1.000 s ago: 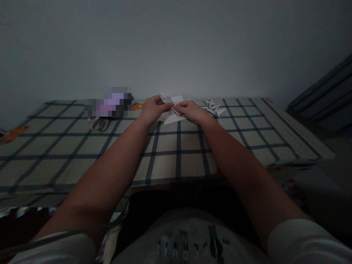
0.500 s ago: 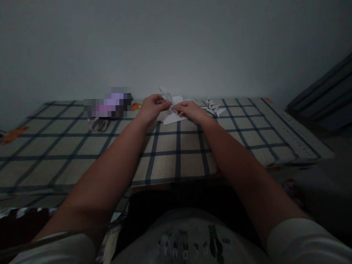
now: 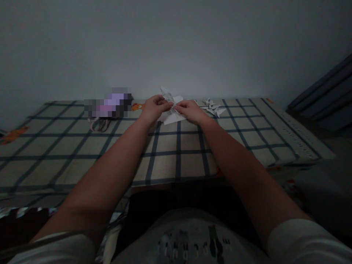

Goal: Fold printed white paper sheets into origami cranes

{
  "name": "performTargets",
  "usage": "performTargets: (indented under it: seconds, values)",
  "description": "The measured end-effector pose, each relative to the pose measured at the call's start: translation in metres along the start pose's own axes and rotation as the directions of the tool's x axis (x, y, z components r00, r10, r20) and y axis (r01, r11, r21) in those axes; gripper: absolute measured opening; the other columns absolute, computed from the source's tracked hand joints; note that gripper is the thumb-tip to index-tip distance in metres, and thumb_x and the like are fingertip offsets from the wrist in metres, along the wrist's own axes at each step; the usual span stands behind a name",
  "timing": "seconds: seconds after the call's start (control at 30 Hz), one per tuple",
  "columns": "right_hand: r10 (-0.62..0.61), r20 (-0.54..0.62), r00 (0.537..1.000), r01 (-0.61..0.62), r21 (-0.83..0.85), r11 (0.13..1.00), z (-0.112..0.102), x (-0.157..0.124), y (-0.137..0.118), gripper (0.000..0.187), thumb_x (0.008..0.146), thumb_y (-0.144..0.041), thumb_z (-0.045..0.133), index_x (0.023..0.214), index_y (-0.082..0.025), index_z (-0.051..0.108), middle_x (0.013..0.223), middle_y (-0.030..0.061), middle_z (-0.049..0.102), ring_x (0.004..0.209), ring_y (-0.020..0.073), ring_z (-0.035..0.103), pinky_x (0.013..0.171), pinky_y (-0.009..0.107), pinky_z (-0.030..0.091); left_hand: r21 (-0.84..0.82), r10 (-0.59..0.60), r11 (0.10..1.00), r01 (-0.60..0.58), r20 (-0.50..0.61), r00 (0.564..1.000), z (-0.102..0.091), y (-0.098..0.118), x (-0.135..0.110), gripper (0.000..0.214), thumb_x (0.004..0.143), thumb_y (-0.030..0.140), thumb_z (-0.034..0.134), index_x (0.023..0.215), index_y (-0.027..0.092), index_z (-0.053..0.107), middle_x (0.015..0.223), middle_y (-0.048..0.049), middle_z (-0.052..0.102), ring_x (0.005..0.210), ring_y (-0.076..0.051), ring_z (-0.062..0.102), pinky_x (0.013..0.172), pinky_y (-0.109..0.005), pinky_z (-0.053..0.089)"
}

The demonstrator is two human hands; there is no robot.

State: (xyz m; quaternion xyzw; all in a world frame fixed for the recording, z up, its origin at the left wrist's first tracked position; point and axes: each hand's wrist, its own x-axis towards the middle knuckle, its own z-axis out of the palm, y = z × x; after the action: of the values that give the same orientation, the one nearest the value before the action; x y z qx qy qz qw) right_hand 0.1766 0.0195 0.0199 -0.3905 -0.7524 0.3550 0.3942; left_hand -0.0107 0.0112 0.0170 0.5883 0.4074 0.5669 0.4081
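We're right over the sheets (image 3: 172, 119), white and flat on the checked counter (image 3: 165, 161), and just above them is the paper (image 3: 167, 94), thin, creased and held by both hands! Our left hand (image 3: 152, 108) comes in from the left of the sheets, thumb and fingers pinched on the paper. Our right hand (image 3: 193, 110) reaches over their right part, fingertips closed on the paper's right side, though the exact contact is hard for us to make out.

Here's the relation that counts: the paper sits between the two hands, right of the left one, left of the right one, with both thumbs all but meeting over the sheets. Its tall flap slants up from the fingertips, leaning left and towards the wall (image 3: 176, 51), so the left hand is nearer that tip. The full long axis? Fingers hide it; we can't tell.

Near the sheets, off to their right, sit folded shapes (image 3: 214, 109); well to their left, a blurred purple thing (image 3: 114, 102) with a loop (image 3: 100, 125) before it.
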Motion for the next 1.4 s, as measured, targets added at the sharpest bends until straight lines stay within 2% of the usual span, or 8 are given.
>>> performTargets:
  seconds: [0.13,0.27,0.43,0.63,0.83,1.0,1.17,1.4]
  values:
    - [0.03,-0.013,0.999,-0.03,0.046,0.998,0.001,0.001,0.003,0.028,0.088,-0.04,0.065,0.08,-0.014,0.072,0.071,0.0003,0.063,0.068,0.0111,0.05,0.065,0.025,0.037,-0.016,-0.042,0.999,0.042,0.01,0.999,0.003,0.0,-0.002,0.032,0.062,0.026,0.087,0.073,0.018,0.058,0.072,0.0007,0.065,0.069,-0.012,0.061,0.073,-0.027,0.053]
    - [0.102,0.006,0.995,-0.102,0.114,0.988,0.002,0.002,0.003,0.024,0.086,-0.037,0.067,0.085,-0.014,0.073,0.07,0.0002,0.063,0.065,0.0105,0.051,0.063,0.024,0.04,0.012,-0.023,1.0,0.023,0.018,1.0,0.0,0.002,-0.002,0.032,0.061,0.026,0.087,0.072,0.019,0.058,0.07,0.0008,0.065,0.07,-0.013,0.062,0.071,-0.027,0.054]
    - [0.146,0.058,0.988,-0.151,0.111,0.982,-0.001,-0.001,0.001,0.023,0.084,-0.037,0.07,0.083,-0.014,0.072,0.067,-0.0015,0.059,0.06,0.0094,0.046,0.059,0.024,0.034,0.078,-0.011,0.997,0.007,0.04,0.999,-0.006,0.001,0.001,0.027,0.063,0.026,0.086,0.073,0.018,0.063,0.073,-0.0012,0.067,0.068,-0.013,0.061,0.069,-0.028,0.053]
    - [0.104,0.091,0.99,-0.113,0.097,0.989,0.0,-0.003,0.0,0.024,0.086,-0.037,0.067,0.08,-0.014,0.068,0.064,-0.0034,0.053,0.058,0.0089,0.042,0.058,0.025,0.031,0.098,0.001,0.995,-0.005,0.042,0.999,-0.007,0.0,0.001,0.028,0.063,0.027,0.087,0.074,0.018,0.063,0.073,-0.0008,0.067,0.069,-0.013,0.061,0.07,-0.028,0.052]
    - [0.047,0.068,0.997,-0.049,0.022,0.999,0.001,-0.003,-0.007,0.023,0.089,-0.031,0.063,0.072,-0.015,0.063,0.062,-0.0043,0.049,0.059,0.009,0.039,0.059,0.026,0.03,0.012,-0.009,1.0,0.009,0.008,1.0,0.001,0.007,-0.004,0.031,0.06,0.027,0.087,0.075,0.018,0.061,0.074,0.0006,0.066,0.072,-0.013,0.063,0.077,-0.029,0.055]
    - [0.06,0.093,0.994,-0.062,0.021,0.998,0.002,-0.005,-0.01,0.022,0.088,-0.032,0.064,0.074,-0.015,0.065,0.063,-0.004,0.051,0.06,0.0095,0.041,0.06,0.025,0.03,-0.051,0.007,0.999,-0.01,-0.073,0.997,0.0,0.002,0.003,0.033,0.062,0.034,0.086,0.071,0.017,0.06,0.069,0.0022,0.063,0.068,-0.011,0.062,0.077,-0.029,0.056]
    - [0.05,0.104,0.993,-0.05,-0.002,0.999,0.001,-0.007,-0.013,0.024,0.088,-0.033,0.064,0.072,-0.016,0.064,0.063,-0.004,0.05,0.061,0.0099,0.04,0.062,0.026,0.03,-0.095,-0.01,0.995,-0.002,-0.117,0.993,-0.002,-0.001,0.006,0.036,0.062,0.033,0.088,0.068,0.018,0.056,0.066,0.0039,0.059,0.065,-0.009,0.059,0.074,-0.027,0.055]
    - [0.034,0.112,0.993,-0.03,-0.03,0.999,0.002,-0.006,-0.014,0.026,0.089,-0.029,0.063,0.067,-0.017,0.059,0.061,-0.0048,0.047,0.06,0.0096,0.039,0.062,0.026,0.029,-0.197,-0.048,0.98,0.029,-0.089,0.995,0.0,0.005,0.003,0.041,0.064,0.041,0.09,0.067,0.018,0.056,0.067,0.0039,0.056,0.065,-0.009,0.058,0.073,-0.026,0.055]
